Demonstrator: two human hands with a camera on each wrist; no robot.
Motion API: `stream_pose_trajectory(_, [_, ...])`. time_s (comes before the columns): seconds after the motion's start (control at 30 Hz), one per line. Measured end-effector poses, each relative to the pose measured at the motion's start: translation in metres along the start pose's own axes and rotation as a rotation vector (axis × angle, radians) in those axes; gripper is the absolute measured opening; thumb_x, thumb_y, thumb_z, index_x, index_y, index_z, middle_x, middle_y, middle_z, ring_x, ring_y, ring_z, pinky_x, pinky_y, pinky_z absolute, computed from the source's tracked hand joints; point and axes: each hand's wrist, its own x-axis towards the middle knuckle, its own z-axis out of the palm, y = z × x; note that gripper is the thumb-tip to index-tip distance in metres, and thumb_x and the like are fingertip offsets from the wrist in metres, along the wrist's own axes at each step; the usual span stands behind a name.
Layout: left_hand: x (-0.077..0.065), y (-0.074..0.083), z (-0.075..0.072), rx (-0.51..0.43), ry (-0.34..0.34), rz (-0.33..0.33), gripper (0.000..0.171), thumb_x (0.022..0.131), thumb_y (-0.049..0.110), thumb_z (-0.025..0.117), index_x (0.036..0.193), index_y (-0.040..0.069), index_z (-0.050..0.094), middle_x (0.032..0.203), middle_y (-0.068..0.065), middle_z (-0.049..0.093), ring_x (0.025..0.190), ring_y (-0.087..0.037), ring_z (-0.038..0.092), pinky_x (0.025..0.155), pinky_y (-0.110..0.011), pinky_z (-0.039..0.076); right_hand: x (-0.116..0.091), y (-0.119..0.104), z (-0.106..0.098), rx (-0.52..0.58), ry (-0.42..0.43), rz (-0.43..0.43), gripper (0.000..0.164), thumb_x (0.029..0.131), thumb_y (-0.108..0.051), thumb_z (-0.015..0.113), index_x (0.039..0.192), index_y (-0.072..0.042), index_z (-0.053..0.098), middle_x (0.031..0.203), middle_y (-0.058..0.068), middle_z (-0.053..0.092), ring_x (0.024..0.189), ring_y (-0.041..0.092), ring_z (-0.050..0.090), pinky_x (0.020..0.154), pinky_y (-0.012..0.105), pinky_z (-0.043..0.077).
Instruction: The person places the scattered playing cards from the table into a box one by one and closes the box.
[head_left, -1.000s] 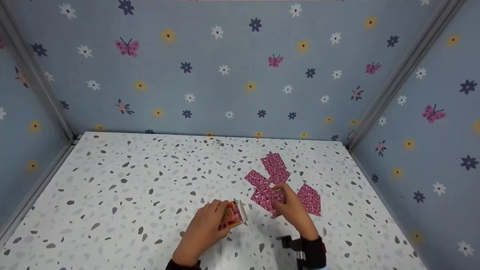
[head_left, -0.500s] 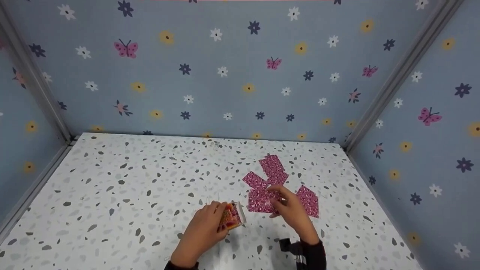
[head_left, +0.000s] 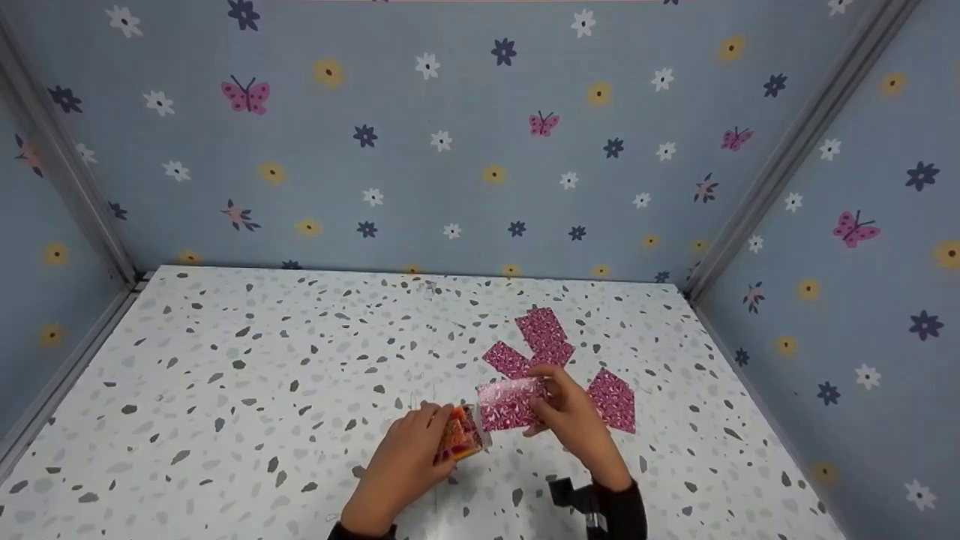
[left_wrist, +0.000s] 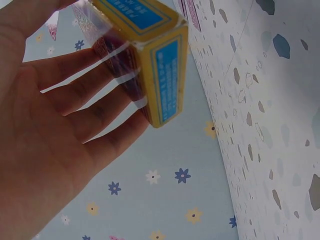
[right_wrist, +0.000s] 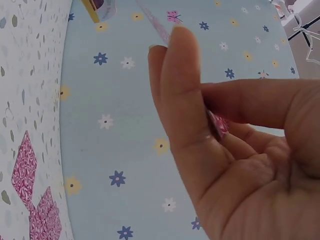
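My left hand [head_left: 405,461] holds a small card box [head_left: 459,436] above the table, fingers along one side and thumb on the other. In the left wrist view, the box [left_wrist: 162,75] shows yellow edges and blue printed panels. My right hand [head_left: 577,424] pinches a pink patterned playing card [head_left: 504,405] between thumb and fingers. Its left edge reaches the right end of the box; I cannot tell whether they touch. Whether more than one card is in the pinch is also unclear. In the right wrist view, the thumb and fingers hide most of the card [right_wrist: 220,125].
More pink-backed cards [head_left: 540,330] lie overlapping beyond my right hand. Another group of cards [head_left: 613,405] lies to its right, partly behind the hand. The speckled white table [head_left: 247,375] meets a flowered blue back wall [head_left: 420,165] and side walls.
My right hand has turned the pinched card and brought it left, up to the right end of the box. The left hand and the box have stayed nearly in place.
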Motion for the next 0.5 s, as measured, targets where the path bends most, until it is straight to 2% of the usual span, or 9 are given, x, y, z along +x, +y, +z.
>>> stream_pose_trajectory(0.23, [0.000,0.000,0.001,-0.014,0.012,-0.001,0.060,0.074,0.026,0.072,0.125,0.000,0.054,0.113,-0.012,0.058,0.100,-0.026,0.058,0.088,-0.043,0.048,0.002,0.002,0.009,-0.037,-0.010,0.021,0.035,0.091,0.003,0.051,0.125,-0.007,0.049,0.116,0.021,0.055,0.064,0.013,0.055,0.063,0.040,0.057])
stream_pose_trajectory(0.4, [-0.001,0.000,0.002,-0.005,0.031,0.008,0.059,0.073,0.026,0.072,0.124,0.001,0.054,0.111,-0.010,0.058,0.098,-0.025,0.058,0.086,-0.042,0.049,0.003,0.003,0.014,-0.074,-0.020,0.012,0.037,0.089,0.006,0.050,0.124,-0.007,0.051,0.122,0.023,0.054,0.069,0.019,0.061,0.058,0.034,0.058])
stream_pose_trajectory(0.5, [-0.002,-0.001,0.003,0.001,0.039,0.010,0.060,0.073,0.026,0.071,0.125,0.001,0.054,0.111,-0.010,0.059,0.097,-0.025,0.058,0.086,-0.042,0.049,0.003,0.004,0.016,-0.082,-0.035,0.006,0.039,0.087,0.008,0.050,0.123,-0.006,0.052,0.119,0.023,0.053,0.069,0.019,0.062,0.057,0.035,0.057])
